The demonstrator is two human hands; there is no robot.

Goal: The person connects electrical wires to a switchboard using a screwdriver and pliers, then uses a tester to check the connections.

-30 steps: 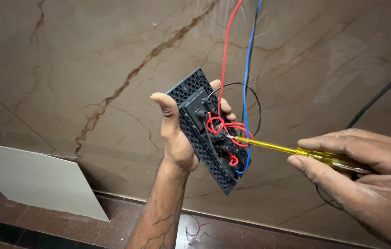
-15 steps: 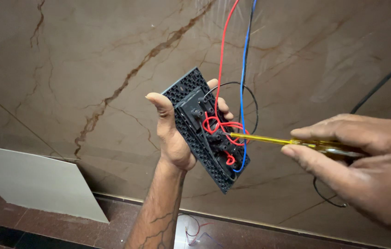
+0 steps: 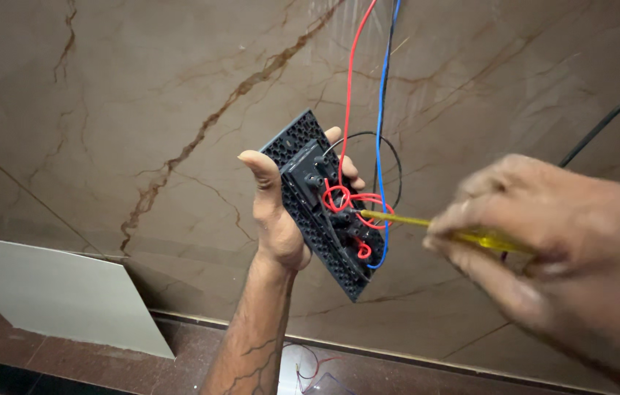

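The left hand comes up from the bottom centre of the frame and holds a black switch plate near the middle, back side facing out. Its thumb sticks up along the plate's left edge and its fingers wrap round the far edge, closed on the plate. The plate is tilted, its top corner leaning toward the upper left and its bottom corner pointing down to the right.

A red wire and a blue wire drop from the top of the frame, side by side, down to the plate's back. The red one coils in loops against the switch body; the blue one runs lower and curves in near the plate's bottom end. A thin black wire loops just behind them.

The right hand fills the lower right, blurred, its fingers pinched on the yellow handle of a screwdriver. The shaft points left, and its tip touches the plate's back just beside the red loops.

Behind it all stands a brown marble wall with darker veins. A pale panel leans against it at lower left, and a dark cable crosses the upper right. A reddish floor runs along the bottom.
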